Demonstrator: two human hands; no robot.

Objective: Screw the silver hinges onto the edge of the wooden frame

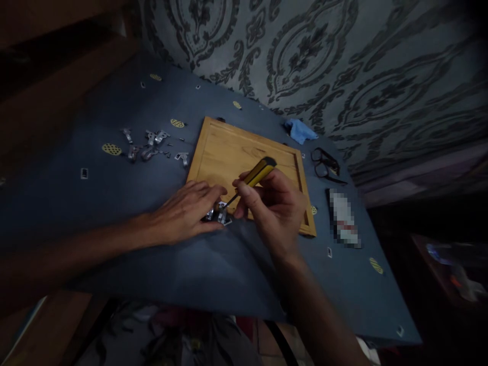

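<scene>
My right hand (280, 208) grips a screwdriver (260, 172) by its yellow and black handle. The thin shaft slants down and left, its tip at a metal cabinet hinge (222, 217) on the near edge of a framed wooden cabinet door (244, 147). From the left, my left hand (190, 207) has its thumb and fingers curled around the hinge, steadying it against the door. Part of the hinge is hidden behind those fingers, and I cannot make out a screw under the tip. The door lies flat on the blue-covered table (152, 269).
Several loose hinges (150, 145) and small screws (168, 154) lie left of the door. Beyond its far right corner is a blue cloth (301, 131). Eyeglasses (324, 163) and a blurred-out item (344, 218) sit to the right. A patterned wall (305, 56) bounds the back.
</scene>
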